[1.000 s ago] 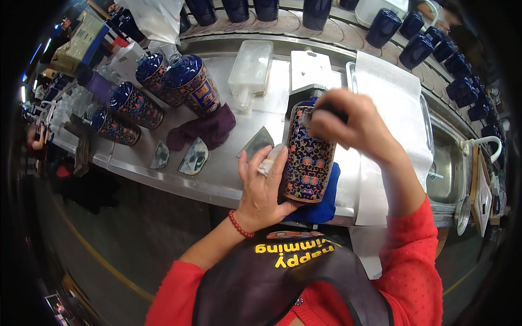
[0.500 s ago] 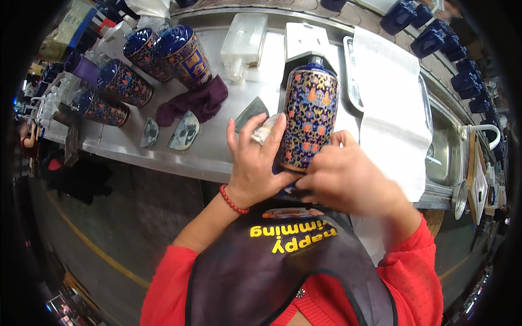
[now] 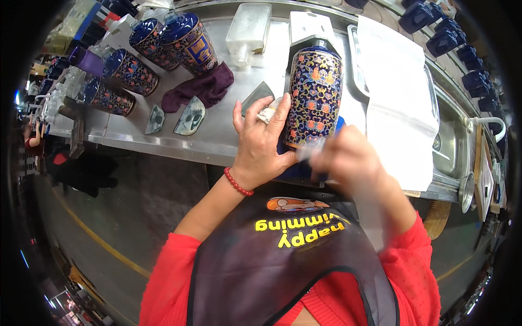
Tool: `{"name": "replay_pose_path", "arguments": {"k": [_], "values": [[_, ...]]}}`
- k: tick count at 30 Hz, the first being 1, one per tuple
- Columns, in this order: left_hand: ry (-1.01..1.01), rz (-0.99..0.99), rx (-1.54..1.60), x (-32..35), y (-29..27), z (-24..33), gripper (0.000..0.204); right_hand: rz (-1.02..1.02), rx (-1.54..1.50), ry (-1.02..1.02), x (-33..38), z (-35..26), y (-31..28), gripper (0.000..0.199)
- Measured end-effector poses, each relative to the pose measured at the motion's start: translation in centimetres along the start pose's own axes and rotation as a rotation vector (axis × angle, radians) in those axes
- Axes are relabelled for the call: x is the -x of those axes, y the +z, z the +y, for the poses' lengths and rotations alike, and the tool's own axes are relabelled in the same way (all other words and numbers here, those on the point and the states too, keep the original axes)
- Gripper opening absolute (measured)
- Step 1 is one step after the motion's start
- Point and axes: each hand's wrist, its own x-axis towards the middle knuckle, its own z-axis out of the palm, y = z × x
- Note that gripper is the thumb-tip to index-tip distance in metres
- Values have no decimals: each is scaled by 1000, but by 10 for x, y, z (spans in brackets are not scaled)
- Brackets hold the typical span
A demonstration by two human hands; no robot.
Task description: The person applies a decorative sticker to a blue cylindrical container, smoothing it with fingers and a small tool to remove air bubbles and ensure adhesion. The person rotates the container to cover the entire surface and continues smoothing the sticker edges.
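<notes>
A dark blue bottle with a dense floral pattern lies tilted, its neck pointing away and its base toward me. My left hand grips the base end from the left, thumb across the bottom. A whitish wad sits between its fingers, beside the bottle's wall. Motion smears my right hand at the lower right of the base; a pale blur shows by its fingertips, too unclear to name. Under the bottle's neck is a dark angular rest, in front of a white block.
At left stand similar patterned bottles, near a purple cloth. Grey-green curved pieces lie on the metal table. A clear bottle lies behind. White paper covers a tray at right, before a sink.
My right hand has moved away from the bottle's base toward the right and slightly up. Blue now shows beside and below the base. My left hand keeps its grip; the whole view has shifted slightly.
</notes>
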Motion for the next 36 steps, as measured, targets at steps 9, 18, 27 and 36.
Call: {"name": "replay_pose_path", "arguments": {"k": [9, 18, 27, 36], "values": [[81, 31, 34, 11, -7, 6, 79, 381, -409, 622, 49, 16, 13, 18], [221, 101, -96, 26, -9, 9, 37, 479, -461, 787, 62, 15, 31, 20], [148, 100, 4, 27, -6, 10, 57, 431, -24, 606, 54, 23, 26, 15], [-36, -7, -11, 9, -2, 14, 98, -155, -271, 419, -38, 30, -19, 18]]}}
